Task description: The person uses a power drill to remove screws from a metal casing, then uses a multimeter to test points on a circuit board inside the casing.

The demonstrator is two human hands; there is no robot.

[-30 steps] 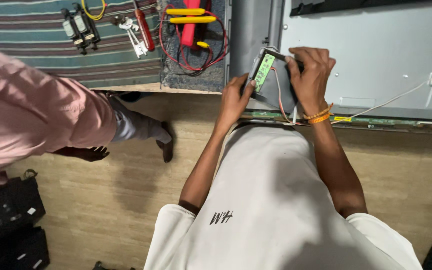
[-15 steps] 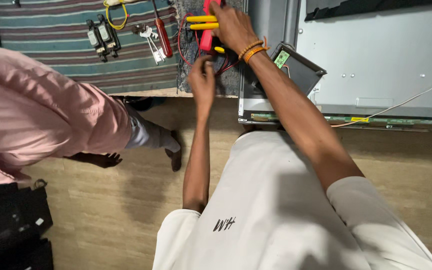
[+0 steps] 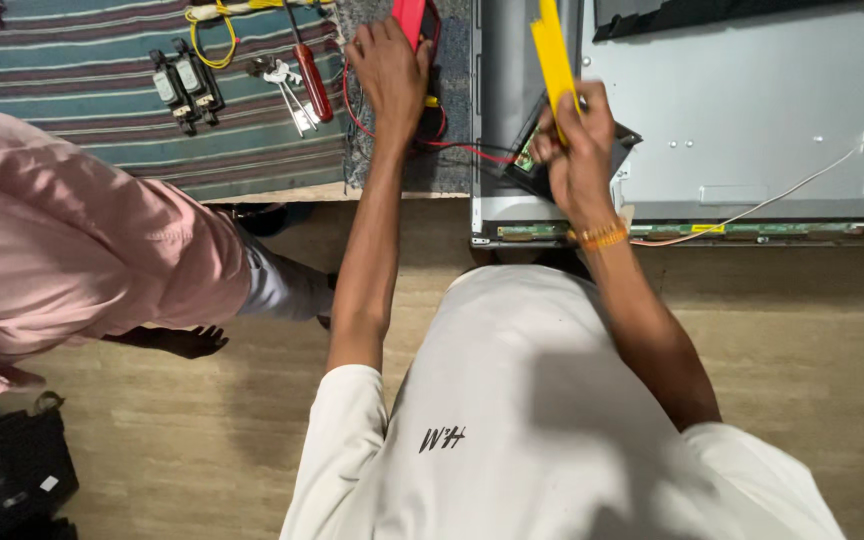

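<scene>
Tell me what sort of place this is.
Probably an electronics repair spot on a floor. A flat panel lies opened, the left hand grips a red tool, the right hand holds a yellow tool, and a screwdriver lies on a striped mat.

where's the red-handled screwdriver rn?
Head view, upper left: the red-handled screwdriver lies on the striped mat, just right of the keys and left of the person's left hand.
</scene>
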